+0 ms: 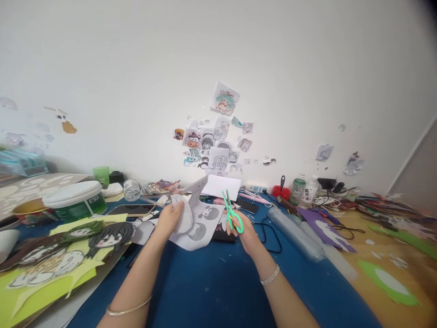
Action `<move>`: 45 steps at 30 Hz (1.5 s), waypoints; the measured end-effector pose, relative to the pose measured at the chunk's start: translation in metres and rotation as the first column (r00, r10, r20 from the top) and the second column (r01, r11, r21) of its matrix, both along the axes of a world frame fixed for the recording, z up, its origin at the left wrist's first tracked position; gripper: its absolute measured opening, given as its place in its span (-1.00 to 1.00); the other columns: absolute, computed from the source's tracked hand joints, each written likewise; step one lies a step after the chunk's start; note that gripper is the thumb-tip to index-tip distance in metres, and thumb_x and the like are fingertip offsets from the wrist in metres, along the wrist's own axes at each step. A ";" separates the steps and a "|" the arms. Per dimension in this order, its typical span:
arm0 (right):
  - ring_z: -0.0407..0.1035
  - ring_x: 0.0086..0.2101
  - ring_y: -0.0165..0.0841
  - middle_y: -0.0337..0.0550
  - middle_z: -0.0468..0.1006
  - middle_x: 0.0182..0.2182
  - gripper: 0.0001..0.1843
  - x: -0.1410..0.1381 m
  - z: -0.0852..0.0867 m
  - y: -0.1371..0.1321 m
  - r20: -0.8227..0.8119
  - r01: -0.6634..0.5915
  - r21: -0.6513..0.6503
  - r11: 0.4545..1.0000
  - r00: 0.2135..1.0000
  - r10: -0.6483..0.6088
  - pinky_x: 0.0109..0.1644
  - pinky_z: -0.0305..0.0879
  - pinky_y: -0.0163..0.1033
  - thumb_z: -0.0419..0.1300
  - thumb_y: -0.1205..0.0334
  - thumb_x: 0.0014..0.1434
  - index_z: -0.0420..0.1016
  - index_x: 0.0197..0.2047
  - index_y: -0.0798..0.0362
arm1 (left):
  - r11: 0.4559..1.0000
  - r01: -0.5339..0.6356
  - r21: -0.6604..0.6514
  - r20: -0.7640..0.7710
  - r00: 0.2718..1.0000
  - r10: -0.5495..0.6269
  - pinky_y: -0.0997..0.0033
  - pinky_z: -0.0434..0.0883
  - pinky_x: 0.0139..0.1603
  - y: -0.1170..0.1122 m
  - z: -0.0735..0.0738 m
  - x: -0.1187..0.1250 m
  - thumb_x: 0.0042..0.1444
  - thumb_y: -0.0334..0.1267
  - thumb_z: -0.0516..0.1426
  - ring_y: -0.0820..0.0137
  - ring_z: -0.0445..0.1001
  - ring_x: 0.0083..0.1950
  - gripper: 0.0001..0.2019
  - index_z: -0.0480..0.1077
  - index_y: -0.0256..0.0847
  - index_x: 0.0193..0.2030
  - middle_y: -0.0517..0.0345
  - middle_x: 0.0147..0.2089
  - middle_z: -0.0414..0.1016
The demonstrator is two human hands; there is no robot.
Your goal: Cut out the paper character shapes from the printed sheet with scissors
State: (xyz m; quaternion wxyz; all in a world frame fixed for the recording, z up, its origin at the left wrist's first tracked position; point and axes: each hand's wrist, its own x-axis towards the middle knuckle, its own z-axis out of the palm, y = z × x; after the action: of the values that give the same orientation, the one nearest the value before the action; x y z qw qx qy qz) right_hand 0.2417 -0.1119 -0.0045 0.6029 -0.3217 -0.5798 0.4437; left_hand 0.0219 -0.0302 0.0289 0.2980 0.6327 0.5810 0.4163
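My left hand [170,217] is closed on a sheet of paper [204,228] with grey printed cartoon figures. Part of that sheet curls upward, and a pale rounded piece lies under my thumb. My right hand [246,234] is wrapped round a pair of green scissors [234,218], their blades pointing up and slightly left. The scissors are just right of the sheet's edge; whether the blades touch it I cannot tell. Beneath the scissors and the sheet, a dark flat object [223,236] lies on the blue table cover [211,287].
Cut-out cartoon heads [109,237] on yellow paper cover the left side. Behind them stand a white-lidded green tub [73,200] and a phone [131,209]. Rolled clear plastic [297,234], purple paper [326,228], bottles [309,190] and a red bowl [280,191] are on the right.
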 end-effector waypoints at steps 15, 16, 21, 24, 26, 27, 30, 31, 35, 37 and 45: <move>0.27 -0.48 -0.44 -0.22 0.42 -0.48 -0.57 0.003 -0.007 0.012 -0.127 0.143 -0.057 0.988 0.981 -0.149 -0.45 0.18 -0.37 0.25 0.06 -0.04 0.32 -0.13 0.06 | 0.999 -0.038 -0.031 0.563 0.825 0.049 0.32 0.43 -0.27 -0.009 -0.017 0.030 -0.03 0.05 0.09 0.19 0.49 -0.18 -0.49 0.34 -0.30 -0.04 -0.14 -0.10 0.48; 0.30 -0.42 -0.41 -0.21 0.43 -0.44 -0.55 0.002 -0.008 0.012 -0.122 0.148 -0.050 0.988 0.981 -0.153 -0.41 0.21 -0.36 0.29 0.10 -0.09 0.31 -0.13 0.05 | 0.999 0.016 -0.028 0.598 0.802 0.004 0.34 0.43 -0.26 -0.013 -0.018 0.036 -0.04 0.04 0.11 0.21 0.49 -0.16 -0.49 0.33 -0.29 -0.03 -0.13 -0.08 0.48; 0.31 -0.40 -0.41 -0.20 0.44 -0.37 -0.53 -0.006 -0.012 0.012 -0.132 0.038 -0.035 0.999 0.990 -0.043 -0.31 0.25 -0.29 0.33 0.19 -0.17 0.31 -0.16 0.03 | 0.993 0.111 -0.035 0.680 0.731 -0.058 0.42 0.42 -0.24 -0.029 -0.027 0.060 -0.07 0.02 0.16 0.22 0.46 -0.08 -0.48 0.32 -0.26 -0.01 -0.13 -0.01 0.44; 0.29 -0.42 -0.45 -0.25 0.42 -0.40 -0.54 -0.011 -0.017 0.014 -0.140 0.008 -0.022 1.000 0.990 -0.011 -0.31 0.22 -0.32 0.35 0.25 -0.21 0.32 -0.19 0.03 | 0.984 0.176 -0.025 0.665 0.738 -0.115 0.40 0.42 -0.26 -0.033 -0.030 0.066 -0.06 0.05 0.14 0.22 0.47 -0.11 -0.49 0.34 -0.25 -0.04 -0.10 -0.07 0.48; 0.26 -0.47 -0.47 -0.27 0.41 -0.44 -0.53 -0.012 -0.022 0.016 -0.109 0.027 -0.030 0.999 0.994 -0.030 -0.38 0.19 -0.36 0.36 0.28 -0.25 0.33 -0.22 0.05 | 0.976 0.218 -0.023 0.663 0.734 -0.148 0.37 0.42 -0.24 -0.034 -0.032 0.068 -0.06 0.06 0.14 0.21 0.47 -0.12 -0.50 0.35 -0.25 -0.07 -0.10 -0.07 0.48; 0.25 -0.49 -0.48 -0.27 0.41 -0.45 -0.53 -0.013 -0.023 0.017 -0.090 0.039 -0.037 0.999 0.995 -0.042 -0.41 0.16 -0.37 0.37 0.28 -0.27 0.33 -0.23 0.06 | 0.972 0.234 -0.030 0.669 0.727 -0.154 0.35 0.41 -0.23 -0.035 -0.033 0.069 -0.07 0.06 0.14 0.20 0.46 -0.11 -0.51 0.35 -0.25 -0.07 -0.11 -0.07 0.47; 0.22 -0.53 -0.50 -0.26 0.42 -0.48 -0.54 -0.011 -0.025 0.019 -0.053 0.064 -0.057 0.996 0.996 -0.067 -0.46 0.12 -0.39 0.35 0.28 -0.27 0.34 -0.23 0.08 | 0.956 0.288 -0.056 0.714 0.681 -0.163 0.31 0.40 -0.19 -0.037 -0.032 0.071 -0.07 0.05 0.15 0.18 0.45 -0.10 -0.51 0.34 -0.26 -0.07 -0.13 -0.06 0.46; 0.22 -0.53 -0.50 -0.26 0.42 -0.48 -0.55 -0.010 -0.024 0.019 -0.047 0.072 -0.055 0.996 0.996 -0.075 -0.46 0.12 -0.39 0.34 0.29 -0.26 0.34 -0.23 0.08 | 0.950 0.305 -0.061 0.729 0.664 -0.167 0.30 0.39 -0.19 -0.038 -0.031 0.071 -0.07 0.04 0.14 0.18 0.45 -0.11 -0.51 0.34 -0.26 -0.07 -0.12 -0.08 0.46; 0.21 -0.53 -0.49 -0.24 0.43 -0.45 -0.58 -0.004 -0.017 0.013 -0.007 0.093 -0.039 0.995 0.996 -0.093 -0.48 0.11 -0.39 0.32 0.31 -0.23 0.36 -0.23 0.08 | 0.938 0.346 0.026 0.777 0.583 -0.237 0.37 0.38 -0.30 -0.039 -0.018 0.063 -0.06 0.01 0.14 0.24 0.45 -0.21 -0.55 0.36 -0.25 -0.08 -0.04 -0.20 0.48; 0.23 -0.51 -0.48 -0.22 0.45 -0.42 -0.59 -0.002 -0.013 0.010 0.016 0.087 -0.038 0.995 0.996 -0.087 -0.47 0.12 -0.39 0.32 0.32 -0.22 0.37 -0.23 0.07 | 0.931 0.349 0.105 0.760 0.575 -0.302 0.47 0.34 -0.38 -0.038 -0.009 0.053 -0.07 -0.03 0.16 0.32 0.44 -0.27 -0.56 0.36 -0.24 -0.09 0.04 -0.23 0.47; 0.30 -0.42 -0.40 -0.16 0.46 -0.34 -0.61 0.003 -0.007 0.005 0.092 0.029 -0.074 0.997 0.996 -0.023 -0.39 0.22 -0.34 0.31 0.32 -0.22 0.37 -0.24 0.08 | 0.805 0.593 -0.003 0.467 0.713 -0.523 0.46 0.27 -0.35 -0.027 0.001 0.021 -0.17 -0.18 0.23 0.40 0.38 -0.35 -0.52 0.32 -0.23 -0.05 0.16 -0.35 0.39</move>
State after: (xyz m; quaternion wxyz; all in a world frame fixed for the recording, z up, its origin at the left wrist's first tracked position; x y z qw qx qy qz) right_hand 0.2445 -0.1065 -0.0114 0.5692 -0.3714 -0.5852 0.4423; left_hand 0.0426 -0.0573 0.0302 0.5818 0.6416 0.3084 0.3935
